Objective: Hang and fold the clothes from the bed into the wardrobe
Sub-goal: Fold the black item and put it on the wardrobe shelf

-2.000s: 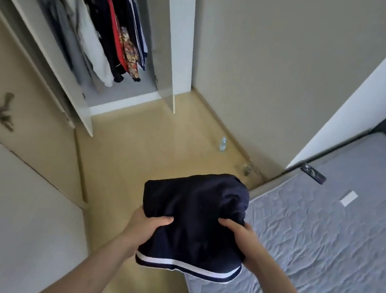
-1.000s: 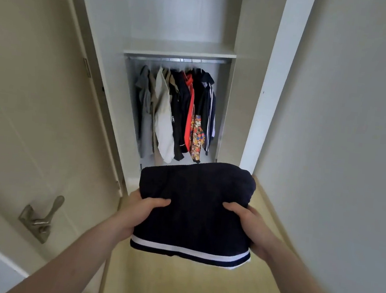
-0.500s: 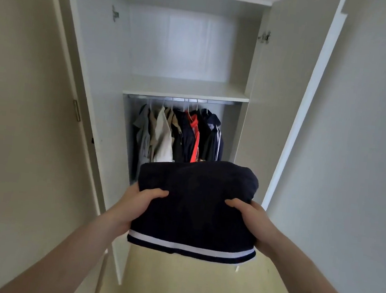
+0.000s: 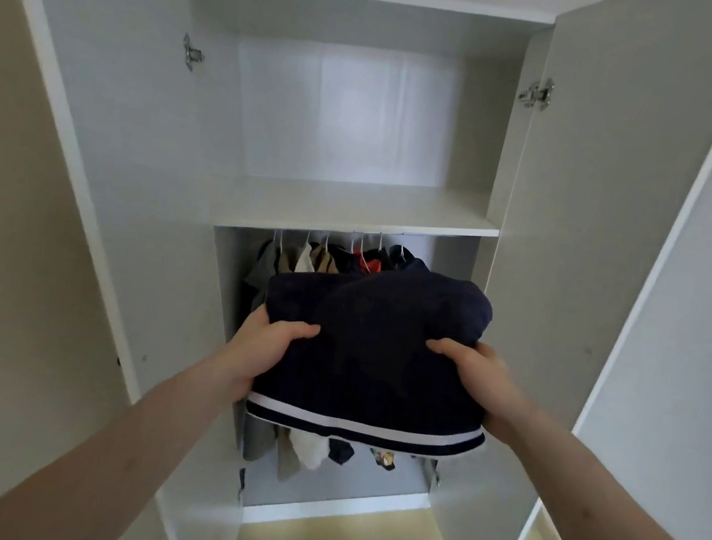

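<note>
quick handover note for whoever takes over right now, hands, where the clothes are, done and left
Left hand and right hand each grip a side of the folded navy garment, thumbs on top, held in front of the open wardrobe.
Done: garment folded; several clothes hang on the rail below.
Left: set the folded garment on the white shelf, likely the next move. The bed is out of view, so any remaining clothes cannot be told.

Folded navy garment (image 4: 373, 352) w/ white hem stripe, held level before open wardrobe (image 4: 352, 211).
</note>
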A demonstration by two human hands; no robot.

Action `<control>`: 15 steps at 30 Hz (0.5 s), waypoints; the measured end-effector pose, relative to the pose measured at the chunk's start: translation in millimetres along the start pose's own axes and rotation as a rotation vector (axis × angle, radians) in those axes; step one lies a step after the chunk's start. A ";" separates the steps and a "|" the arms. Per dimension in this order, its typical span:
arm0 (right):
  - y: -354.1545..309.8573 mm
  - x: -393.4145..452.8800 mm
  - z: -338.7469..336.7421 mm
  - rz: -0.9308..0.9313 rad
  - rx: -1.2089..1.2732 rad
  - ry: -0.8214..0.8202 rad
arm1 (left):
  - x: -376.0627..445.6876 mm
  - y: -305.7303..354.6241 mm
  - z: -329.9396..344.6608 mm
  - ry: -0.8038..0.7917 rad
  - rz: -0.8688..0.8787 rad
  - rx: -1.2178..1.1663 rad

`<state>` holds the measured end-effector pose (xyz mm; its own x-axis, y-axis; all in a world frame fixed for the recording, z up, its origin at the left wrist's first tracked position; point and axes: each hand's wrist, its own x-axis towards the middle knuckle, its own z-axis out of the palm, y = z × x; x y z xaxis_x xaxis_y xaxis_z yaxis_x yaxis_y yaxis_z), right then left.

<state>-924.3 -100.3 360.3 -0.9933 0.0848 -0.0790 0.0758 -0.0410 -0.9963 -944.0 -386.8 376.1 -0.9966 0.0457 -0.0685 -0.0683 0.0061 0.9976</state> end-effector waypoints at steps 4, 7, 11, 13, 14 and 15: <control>-20.4 85.7 -2.2 -0.023 0.005 -0.053 | 70.2 19.5 7.3 0.077 0.029 -0.002; -42.6 148.4 -4.3 -0.032 -0.007 -0.094 | 121.4 38.4 11.2 0.112 0.046 -0.004; -73.3 222.2 -0.4 -0.041 -0.052 -0.150 | 183.3 60.6 11.5 0.173 0.081 -0.012; -86.6 252.8 5.5 -0.041 -0.072 -0.154 | 211.2 71.5 9.1 0.197 0.081 0.001; -92.8 266.4 9.4 -0.037 -0.088 -0.153 | 224.7 77.2 7.3 0.206 0.083 0.008; -98.4 279.4 13.3 -0.029 -0.105 -0.154 | 238.4 82.8 5.1 0.214 0.088 0.015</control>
<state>-1210.4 -85.8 436.7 -0.9963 -0.0690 -0.0520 0.0476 0.0641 -0.9968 -1186.9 -370.4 442.4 -0.9859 -0.1657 0.0221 0.0179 0.0266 0.9995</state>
